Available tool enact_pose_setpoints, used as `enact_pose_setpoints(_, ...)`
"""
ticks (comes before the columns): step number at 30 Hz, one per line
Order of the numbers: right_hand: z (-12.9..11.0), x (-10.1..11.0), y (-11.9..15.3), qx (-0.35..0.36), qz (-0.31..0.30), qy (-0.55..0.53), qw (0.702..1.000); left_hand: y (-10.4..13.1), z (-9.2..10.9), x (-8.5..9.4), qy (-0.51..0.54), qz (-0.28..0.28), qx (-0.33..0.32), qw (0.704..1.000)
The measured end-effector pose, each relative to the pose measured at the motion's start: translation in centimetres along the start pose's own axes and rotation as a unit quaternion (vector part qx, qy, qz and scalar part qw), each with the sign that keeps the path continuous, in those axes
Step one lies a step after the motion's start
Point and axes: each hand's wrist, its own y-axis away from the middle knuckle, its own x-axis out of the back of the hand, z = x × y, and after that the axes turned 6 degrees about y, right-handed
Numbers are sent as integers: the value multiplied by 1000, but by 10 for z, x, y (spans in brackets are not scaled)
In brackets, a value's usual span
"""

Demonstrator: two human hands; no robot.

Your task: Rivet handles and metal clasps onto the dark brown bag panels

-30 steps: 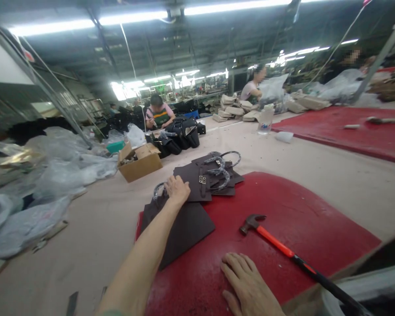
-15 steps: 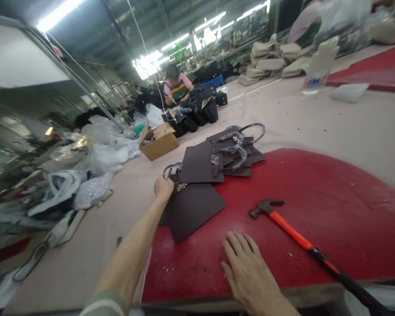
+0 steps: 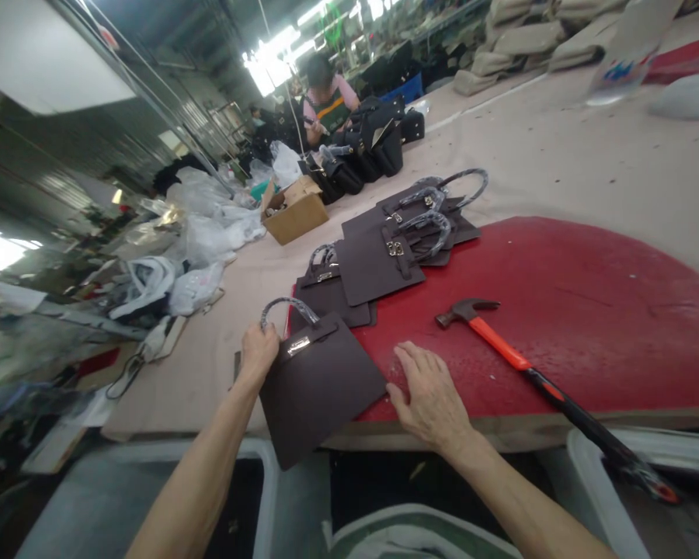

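Bag workshop — handled panels [image 3: 320,388], hammer [image 3: 501,342], black bags [image 3: 390,149].

Dark bag panel [image 3: 326,380] gripped in the left hand [image 3: 260,349]
Its wrapped handle [image 3: 291,302] rises beside that hand; the right hand [image 3: 431,394] is just beside the opposite corner. Behind, similar panels [image 3: 373,272] overlap, partly on the red mat [image 3: 588,303]; a claw hammer [image 3: 501,343] juts past the table's [image 3: 547,163] near edge.

The bag panel [image 3: 323,388] is dark brown, the mat [image 3: 594,310] red, the hammer handle [image 3: 508,351] orange-red and black.
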Motion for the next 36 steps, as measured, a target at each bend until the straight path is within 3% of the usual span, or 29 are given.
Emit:
enact_pose_setpoints(4,14,-1,2,-1,65,-114,991,53,-6,-15,39,-58,-29,997)
enact_pose_setpoints(8,24,8,3,-10,41,-186,982,100,24,-40,87,-136,-76,984)
enact_pose_setpoints(12,18,22,9,25,-11,-92,995,127,65,-53,117,-166,-97,974)
enact_pose_setpoints(15,8,27,14,41,-65,22,997,135,79,-55,155,-176,-114,966)
enact_pose_setpoints(18,2,28,14,33,-106,97,989,137,66,-56,217,-140,-170,951)
enact_pose_setpoints(21,3,30,13,29,-116,113,986,137,30,-56,246,-111,-272,924)
enact_pose_setpoints(24,7,32,13,37,-115,107,987,142,-12,-53,243,-128,-345,898)
enact_pose_setpoints(27,10,34,14,51,-113,104,987,154,-38,-49,219,-158,-405,874)
enact_pose_setpoints(36,10,35,18,62,-102,138,983,168,-37,-49,157,-170,-419,878)
